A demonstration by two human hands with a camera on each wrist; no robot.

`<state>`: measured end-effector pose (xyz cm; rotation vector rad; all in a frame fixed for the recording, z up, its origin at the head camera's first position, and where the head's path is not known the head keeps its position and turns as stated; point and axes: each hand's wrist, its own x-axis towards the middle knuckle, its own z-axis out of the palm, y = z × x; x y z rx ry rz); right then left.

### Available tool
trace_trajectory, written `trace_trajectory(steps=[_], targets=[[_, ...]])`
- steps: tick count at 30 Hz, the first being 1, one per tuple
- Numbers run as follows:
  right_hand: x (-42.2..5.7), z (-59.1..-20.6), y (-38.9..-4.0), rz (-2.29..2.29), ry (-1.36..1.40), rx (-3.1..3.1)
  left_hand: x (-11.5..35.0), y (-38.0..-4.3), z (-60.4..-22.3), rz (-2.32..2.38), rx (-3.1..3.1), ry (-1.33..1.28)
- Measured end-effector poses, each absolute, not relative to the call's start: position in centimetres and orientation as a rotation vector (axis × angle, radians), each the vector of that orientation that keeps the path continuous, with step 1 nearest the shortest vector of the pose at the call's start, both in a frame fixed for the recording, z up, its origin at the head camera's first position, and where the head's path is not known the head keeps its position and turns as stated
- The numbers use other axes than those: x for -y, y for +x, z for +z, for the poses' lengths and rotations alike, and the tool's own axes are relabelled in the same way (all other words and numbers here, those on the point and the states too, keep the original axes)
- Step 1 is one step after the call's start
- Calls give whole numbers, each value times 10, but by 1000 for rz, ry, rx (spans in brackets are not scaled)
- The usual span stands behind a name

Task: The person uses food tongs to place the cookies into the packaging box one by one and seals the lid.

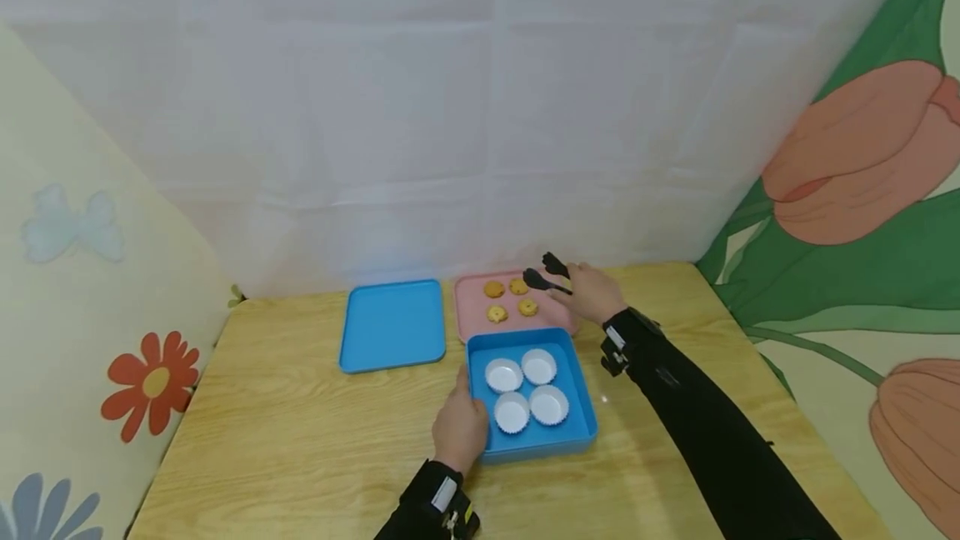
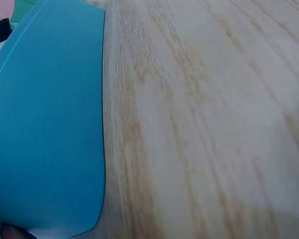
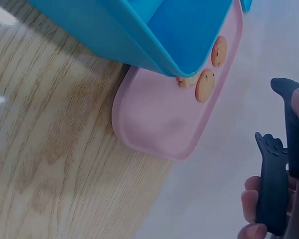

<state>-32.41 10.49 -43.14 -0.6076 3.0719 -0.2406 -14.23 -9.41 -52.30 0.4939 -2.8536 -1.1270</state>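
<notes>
My left hand (image 1: 459, 425) holds the left wall of a blue square box (image 1: 536, 450). In the left wrist view the outer wall of that box (image 2: 50, 114) stands tall, with a bit of a finger (image 2: 14, 232) by its lower corner. Several white fluted paper cups (image 1: 549, 405) sit inside the box. Black tongs (image 1: 557, 273) are gripped in my right hand (image 1: 596, 294), their tips spread apart with nothing between them. They hover over the right end of a pink tray (image 1: 472, 329), where several round cookies (image 1: 497, 314) lie.
A flat blue tray or lid (image 1: 393, 326) lies left of the pink tray on the wooden table (image 1: 315, 448). The box's far edge overlaps the pink tray's near edge in the head view. White cloth (image 1: 337, 107) hangs behind the table, with floral panels at both sides.
</notes>
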Motion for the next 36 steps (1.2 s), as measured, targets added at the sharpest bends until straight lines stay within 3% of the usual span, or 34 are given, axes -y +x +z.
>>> trace_trajectory(steps=[36], targets=[[-96, -464, -325, 36, -671, -2909, 80, -133, -522, -1124, 2829, 448]])
